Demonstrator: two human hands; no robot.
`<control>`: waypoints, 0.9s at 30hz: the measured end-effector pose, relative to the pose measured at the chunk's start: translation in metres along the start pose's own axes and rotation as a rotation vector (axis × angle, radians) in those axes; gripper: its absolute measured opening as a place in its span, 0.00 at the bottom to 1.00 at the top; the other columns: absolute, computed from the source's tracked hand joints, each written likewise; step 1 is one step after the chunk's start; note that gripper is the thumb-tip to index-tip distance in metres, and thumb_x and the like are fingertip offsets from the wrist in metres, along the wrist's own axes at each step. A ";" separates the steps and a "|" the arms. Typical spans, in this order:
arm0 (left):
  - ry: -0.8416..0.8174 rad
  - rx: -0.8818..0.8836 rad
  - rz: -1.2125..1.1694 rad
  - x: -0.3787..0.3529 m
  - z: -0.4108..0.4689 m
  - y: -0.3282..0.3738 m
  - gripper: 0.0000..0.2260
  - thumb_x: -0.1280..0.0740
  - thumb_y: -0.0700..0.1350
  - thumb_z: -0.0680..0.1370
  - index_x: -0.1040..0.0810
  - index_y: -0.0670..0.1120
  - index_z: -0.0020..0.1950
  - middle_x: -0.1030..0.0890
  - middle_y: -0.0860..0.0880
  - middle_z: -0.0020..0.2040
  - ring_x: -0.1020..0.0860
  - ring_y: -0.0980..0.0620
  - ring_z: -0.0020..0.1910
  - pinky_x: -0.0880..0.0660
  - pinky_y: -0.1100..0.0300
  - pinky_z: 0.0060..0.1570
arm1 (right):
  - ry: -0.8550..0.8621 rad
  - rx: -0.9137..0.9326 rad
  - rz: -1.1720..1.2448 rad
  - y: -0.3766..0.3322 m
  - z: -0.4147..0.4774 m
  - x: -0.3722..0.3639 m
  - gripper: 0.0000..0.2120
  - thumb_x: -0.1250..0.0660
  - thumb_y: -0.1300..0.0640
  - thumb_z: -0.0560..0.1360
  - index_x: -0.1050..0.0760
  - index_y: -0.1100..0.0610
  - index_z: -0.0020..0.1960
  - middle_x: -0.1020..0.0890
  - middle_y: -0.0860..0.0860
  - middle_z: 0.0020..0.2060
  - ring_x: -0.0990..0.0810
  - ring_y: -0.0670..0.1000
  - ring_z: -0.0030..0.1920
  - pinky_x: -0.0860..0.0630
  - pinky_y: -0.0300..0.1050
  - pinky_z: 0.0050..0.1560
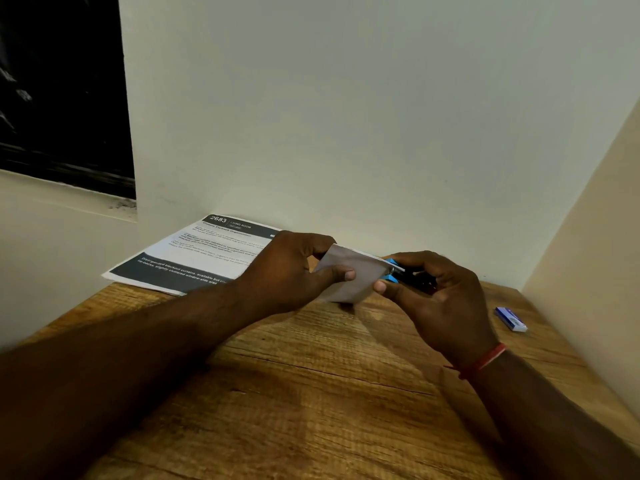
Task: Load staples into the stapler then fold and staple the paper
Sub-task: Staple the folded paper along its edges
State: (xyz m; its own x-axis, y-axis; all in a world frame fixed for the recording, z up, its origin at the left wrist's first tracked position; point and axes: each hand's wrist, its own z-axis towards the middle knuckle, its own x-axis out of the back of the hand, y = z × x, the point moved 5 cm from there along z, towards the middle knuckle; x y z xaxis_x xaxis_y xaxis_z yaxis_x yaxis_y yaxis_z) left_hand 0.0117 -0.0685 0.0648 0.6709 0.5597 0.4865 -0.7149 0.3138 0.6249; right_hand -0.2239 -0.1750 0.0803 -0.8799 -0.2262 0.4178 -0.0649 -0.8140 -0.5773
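A small folded piece of white paper is held just above the wooden table, near the back wall. My left hand pinches its left side between thumb and fingers. My right hand grips a blue stapler, whose jaws sit over the paper's right edge. Most of the stapler is hidden inside my right hand.
A printed sheet with dark bands lies at the back left of the table, against the wall. A small blue and white staple box lies at the right, close to the side wall. Walls close off the table at the back and right.
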 end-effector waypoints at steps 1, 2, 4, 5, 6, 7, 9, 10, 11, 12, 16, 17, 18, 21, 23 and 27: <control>-0.002 -0.002 0.003 0.000 0.000 0.000 0.07 0.18 0.54 0.80 0.09 0.51 0.51 0.10 0.56 0.44 0.13 0.56 0.47 0.16 0.47 0.46 | -0.006 -0.004 0.007 0.001 0.000 0.000 0.19 0.14 0.55 0.70 0.11 0.55 0.60 0.09 0.46 0.54 0.11 0.43 0.56 0.15 0.36 0.56; -0.003 -0.003 0.008 -0.001 0.000 0.001 0.07 0.18 0.53 0.80 0.09 0.51 0.51 0.10 0.55 0.44 0.13 0.56 0.47 0.17 0.47 0.46 | -0.008 -0.009 0.014 0.001 0.000 0.000 0.19 0.14 0.56 0.70 0.11 0.55 0.60 0.09 0.46 0.54 0.11 0.42 0.56 0.16 0.35 0.56; -0.001 -0.002 0.010 -0.001 0.000 0.002 0.07 0.18 0.53 0.80 0.09 0.50 0.50 0.10 0.54 0.44 0.13 0.55 0.47 0.17 0.46 0.47 | -0.008 -0.014 0.027 0.002 0.001 0.000 0.19 0.13 0.58 0.70 0.11 0.56 0.60 0.09 0.46 0.54 0.11 0.40 0.55 0.17 0.32 0.55; 0.000 0.000 0.009 -0.001 0.000 0.002 0.07 0.18 0.53 0.80 0.09 0.50 0.50 0.10 0.54 0.44 0.13 0.55 0.48 0.17 0.45 0.47 | -0.008 -0.012 0.026 0.002 0.001 0.000 0.19 0.13 0.58 0.70 0.11 0.56 0.60 0.10 0.45 0.54 0.12 0.40 0.55 0.17 0.31 0.54; -0.001 0.003 0.010 -0.001 -0.001 0.002 0.07 0.18 0.53 0.80 0.09 0.50 0.50 0.10 0.54 0.45 0.13 0.54 0.48 0.17 0.44 0.48 | -0.008 -0.010 0.021 0.001 0.002 -0.001 0.19 0.13 0.59 0.70 0.11 0.56 0.59 0.10 0.45 0.53 0.12 0.39 0.55 0.18 0.30 0.54; -0.001 0.004 0.014 -0.002 -0.001 0.003 0.07 0.18 0.53 0.80 0.09 0.50 0.50 0.10 0.53 0.45 0.13 0.53 0.48 0.17 0.42 0.48 | -0.008 -0.010 0.020 0.001 0.002 -0.001 0.19 0.13 0.59 0.70 0.11 0.56 0.59 0.10 0.44 0.53 0.12 0.38 0.55 0.18 0.30 0.54; 0.001 -0.002 0.021 -0.002 -0.002 0.003 0.08 0.19 0.54 0.80 0.09 0.50 0.50 0.10 0.52 0.45 0.12 0.50 0.48 0.17 0.41 0.48 | -0.001 -0.018 0.034 0.001 0.002 -0.001 0.19 0.13 0.60 0.70 0.11 0.57 0.59 0.10 0.45 0.53 0.12 0.39 0.55 0.18 0.30 0.54; 0.001 -0.005 0.023 -0.001 -0.002 0.004 0.09 0.19 0.54 0.81 0.09 0.49 0.51 0.10 0.51 0.45 0.12 0.49 0.48 0.17 0.41 0.48 | 0.004 -0.022 0.040 0.002 0.002 -0.001 0.18 0.13 0.61 0.70 0.11 0.57 0.59 0.10 0.45 0.53 0.11 0.39 0.54 0.18 0.30 0.54; 0.001 -0.005 0.024 -0.002 -0.002 0.004 0.09 0.19 0.54 0.81 0.09 0.49 0.51 0.10 0.51 0.45 0.12 0.48 0.48 0.17 0.41 0.49 | 0.008 -0.024 0.044 0.002 0.002 -0.002 0.18 0.13 0.61 0.70 0.11 0.57 0.58 0.09 0.45 0.53 0.11 0.39 0.54 0.18 0.30 0.53; 0.000 -0.002 0.027 -0.002 -0.002 0.003 0.09 0.19 0.54 0.81 0.09 0.48 0.50 0.10 0.51 0.45 0.12 0.48 0.48 0.17 0.41 0.49 | 0.013 -0.028 0.046 0.003 0.002 -0.002 0.18 0.13 0.61 0.70 0.11 0.57 0.58 0.09 0.45 0.52 0.11 0.40 0.54 0.18 0.30 0.53; -0.006 -0.001 0.052 -0.002 -0.003 0.004 0.12 0.19 0.55 0.81 0.11 0.46 0.47 0.12 0.50 0.42 0.14 0.47 0.45 0.19 0.41 0.46 | 0.037 -0.048 0.044 0.006 0.001 -0.003 0.14 0.13 0.59 0.71 0.11 0.56 0.55 0.10 0.43 0.49 0.11 0.39 0.51 0.19 0.29 0.49; -0.007 -0.001 0.054 -0.002 -0.002 0.004 0.13 0.20 0.55 0.81 0.12 0.46 0.47 0.12 0.49 0.42 0.14 0.47 0.45 0.19 0.41 0.46 | 0.037 -0.054 0.049 0.006 0.001 -0.003 0.14 0.14 0.59 0.71 0.11 0.55 0.55 0.10 0.43 0.49 0.12 0.39 0.51 0.19 0.29 0.49; -0.004 0.000 0.052 -0.002 -0.002 0.004 0.13 0.20 0.55 0.81 0.12 0.46 0.47 0.12 0.49 0.42 0.14 0.46 0.45 0.19 0.41 0.46 | 0.031 -0.057 0.052 0.007 0.001 -0.004 0.15 0.14 0.58 0.71 0.11 0.55 0.56 0.10 0.43 0.50 0.11 0.40 0.51 0.18 0.30 0.49; 0.026 -0.007 0.015 0.000 -0.002 0.004 0.09 0.20 0.54 0.81 0.11 0.49 0.48 0.11 0.51 0.43 0.13 0.51 0.46 0.18 0.45 0.46 | -0.016 -0.075 0.120 0.006 0.001 -0.005 0.17 0.16 0.52 0.71 0.10 0.53 0.58 0.08 0.45 0.50 0.11 0.45 0.53 0.16 0.36 0.52; 0.036 0.001 -0.015 0.001 -0.002 0.003 0.06 0.20 0.52 0.82 0.09 0.51 0.54 0.09 0.55 0.48 0.12 0.55 0.51 0.17 0.49 0.50 | -0.041 -0.102 0.223 0.006 0.001 -0.007 0.18 0.17 0.50 0.70 0.11 0.50 0.60 0.08 0.44 0.53 0.09 0.45 0.55 0.14 0.37 0.55; 0.073 0.046 -0.091 0.001 -0.002 -0.001 0.11 0.21 0.51 0.83 0.10 0.54 0.65 0.10 0.63 0.57 0.13 0.65 0.56 0.18 0.69 0.52 | 0.026 -0.182 0.302 0.016 -0.001 -0.006 0.20 0.18 0.45 0.71 0.12 0.50 0.61 0.08 0.49 0.55 0.09 0.51 0.56 0.12 0.45 0.56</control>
State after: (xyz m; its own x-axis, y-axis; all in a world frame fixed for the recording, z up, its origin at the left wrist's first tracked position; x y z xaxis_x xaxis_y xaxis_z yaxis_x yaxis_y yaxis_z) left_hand 0.0124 -0.0669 0.0637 0.7152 0.5854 0.3819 -0.6408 0.3309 0.6927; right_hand -0.2195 -0.1860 0.0682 -0.8836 -0.4269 0.1925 0.1196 -0.6031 -0.7886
